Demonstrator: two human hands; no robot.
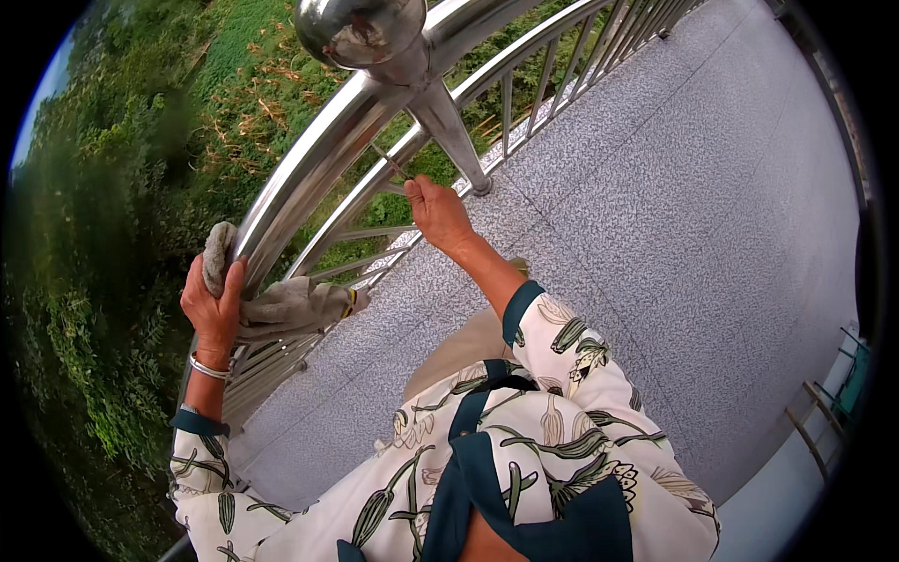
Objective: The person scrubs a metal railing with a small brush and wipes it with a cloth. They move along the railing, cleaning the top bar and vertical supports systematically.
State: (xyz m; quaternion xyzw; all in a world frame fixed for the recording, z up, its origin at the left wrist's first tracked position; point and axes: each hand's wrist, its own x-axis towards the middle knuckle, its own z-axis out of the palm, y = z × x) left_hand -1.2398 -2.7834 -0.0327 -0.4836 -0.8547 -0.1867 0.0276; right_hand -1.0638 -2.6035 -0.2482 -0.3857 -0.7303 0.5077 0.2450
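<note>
A grey cloth (291, 305) with a dark and yellow edge band hangs over the thick metal handrail (298, 183) of a railing. My left hand (214, 305) grips the cloth against that rail, with a bunched end between thumb and fingers. Near the post, my right hand (439, 214) pinches a thin, narrow item (392, 163) that reaches up towards the lower curved rail; what it is, I cannot tell. A polished metal ball (362, 28) tops the tapered post (449, 133), above and left of my right hand.
Railing bars (506, 112) run along the edge of a speckled grey floor (597, 211). Green shrubs (91, 351) grow beyond the railing. At the far right, a brown tubular frame (808, 428) stands near a green object (853, 379).
</note>
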